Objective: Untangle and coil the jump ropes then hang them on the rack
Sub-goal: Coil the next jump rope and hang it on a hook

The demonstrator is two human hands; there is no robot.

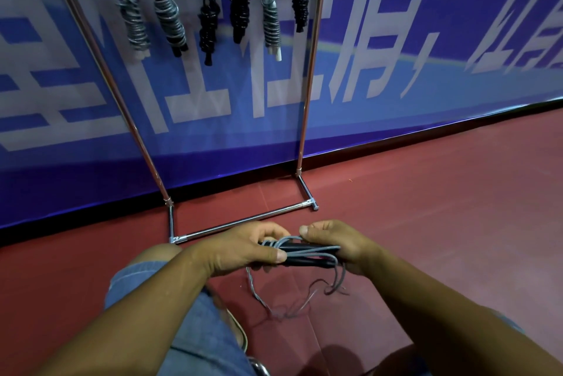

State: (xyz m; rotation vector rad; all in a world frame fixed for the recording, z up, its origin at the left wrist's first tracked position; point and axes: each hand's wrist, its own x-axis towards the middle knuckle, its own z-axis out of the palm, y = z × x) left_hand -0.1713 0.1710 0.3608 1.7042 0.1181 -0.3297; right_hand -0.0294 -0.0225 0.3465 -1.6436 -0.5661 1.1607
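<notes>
Left hand [243,249] is curled round the left end of the jump rope [304,254], thumb on top. The black handles lie left-right and bridge both hands, with grey cord looped over them. Right hand [338,244] pinches the right end. The loose tail [259,293] drops straight below to the floor [426,223]. Rack [243,222] is dead ahead, both hands about equally near. Likely next: wind the tail on.

The rack [243,223] is polished, shiny metal tubing; the red floor [441,223] looks matt. The jump rope [307,250] has a smooth grey cord, probably plastic-coated. Lower left, the shorts [195,330] are denim cloth.
</notes>
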